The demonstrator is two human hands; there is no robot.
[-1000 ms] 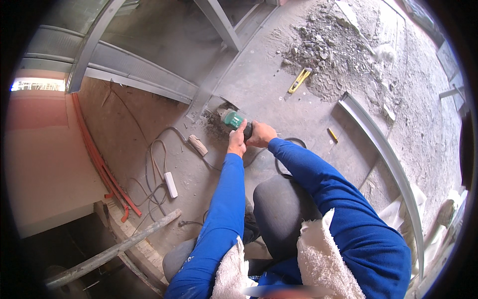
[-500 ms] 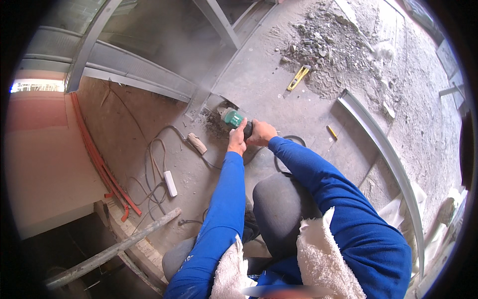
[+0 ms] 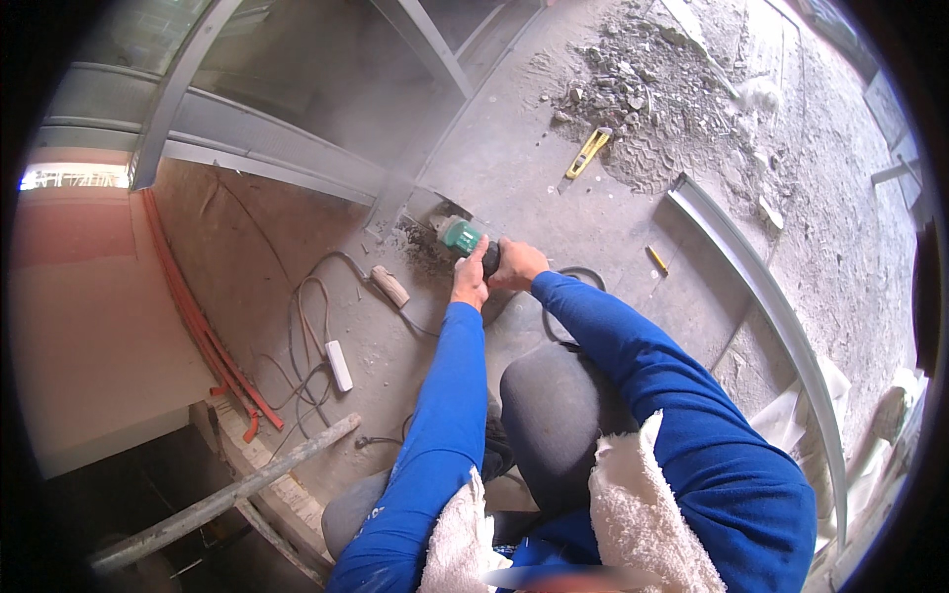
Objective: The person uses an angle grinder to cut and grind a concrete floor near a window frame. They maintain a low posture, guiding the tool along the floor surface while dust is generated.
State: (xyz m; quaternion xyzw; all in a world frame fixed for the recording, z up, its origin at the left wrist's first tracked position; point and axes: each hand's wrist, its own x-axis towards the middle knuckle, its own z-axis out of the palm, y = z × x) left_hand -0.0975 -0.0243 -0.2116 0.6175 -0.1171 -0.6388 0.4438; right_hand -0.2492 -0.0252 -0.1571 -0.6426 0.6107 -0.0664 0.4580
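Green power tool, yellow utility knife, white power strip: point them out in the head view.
Green power tool (image 3: 461,235): head view, on its green body.
Yellow utility knife (image 3: 587,155): head view, mid-handle.
White power strip (image 3: 339,366): head view, middle of its casing.

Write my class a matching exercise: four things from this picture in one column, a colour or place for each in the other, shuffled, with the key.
Column one:
1. Grinder
2. Cutter
3. Power strip
4. Tubes

Column two:
A. Orange-red, in a bundle
B. Yellow, beside the rubble
C. Green and black, held
D. White, lying on the floor

Pairs: 1-C, 2-B, 3-D, 4-A.
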